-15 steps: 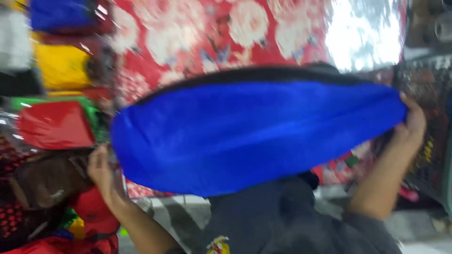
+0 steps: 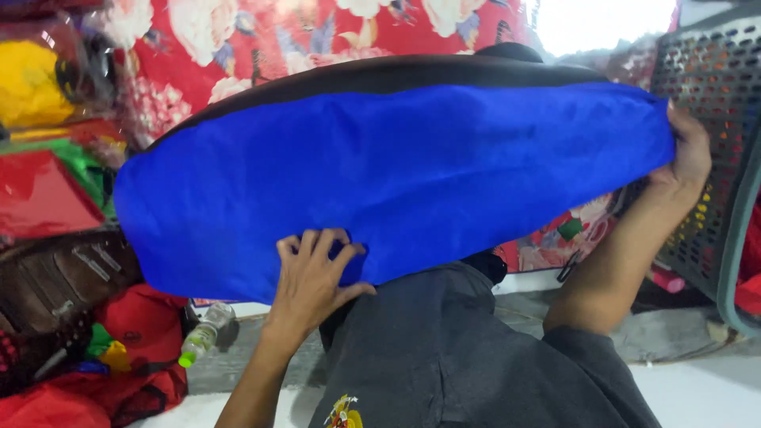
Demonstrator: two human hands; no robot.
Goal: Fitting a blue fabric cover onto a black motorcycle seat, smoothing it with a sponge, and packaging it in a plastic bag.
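Big blue fabric piece (image 2: 412, 174) w/ a black band along its top edge is stretched out across the person's lap, roughly in the middle of the view and over the dark grey clothing (image 2: 444, 349). Left hand (image 2: 313, 273) lies flat on the lower edge, fingers spread open and pressing the cloth, not pinching it. Right hand (image 2: 686, 154) has its fingers closed round the far right end, holding it up near a grey perforated basket (image 2: 713, 119). Progress-wise, I'd say the cloth is spread and mostly smooth, no fold in it yet, so the actual folding or bagging looks undone. Behind is red floral cloth (image 2: 317, 40), packed red and yellow goods at left, plus a small bottle w/ green cap (image 2: 202, 333) on the floor.
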